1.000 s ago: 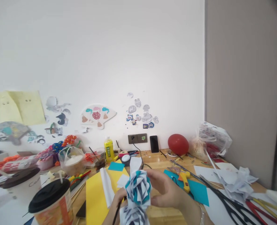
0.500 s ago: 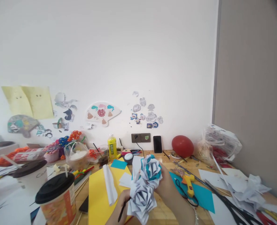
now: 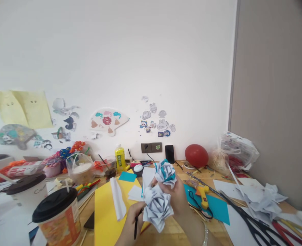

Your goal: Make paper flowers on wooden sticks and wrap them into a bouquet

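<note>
Two folded paper flowers are held close together low in the middle of the head view. My left hand (image 3: 133, 217) is closed at the left side of the white paper flower (image 3: 158, 208), and a thin black stick (image 3: 135, 227) pokes down out of its fingers. Behind and above is the blue-and-white paper flower (image 3: 165, 172), with my right hand (image 3: 178, 196) closed around its underside. The white flower partly covers the right fingers. Under my left hand lies a yellow sheet (image 3: 107, 205) with a rolled white paper (image 3: 118, 198) on it.
A yellow glue gun (image 3: 203, 196) rests on a blue sheet (image 3: 221, 210) to the right, with black scissors (image 3: 253, 218) beyond. Lidded cups (image 3: 58, 215) stand at the left. A red balloon (image 3: 196, 155), a phone (image 3: 169, 154) and a yellow bottle (image 3: 120, 159) line the wall.
The blue-and-white flower has turned and tilted in my right hand. The white flower has shifted slightly right and up. The whole view has swung a little.
</note>
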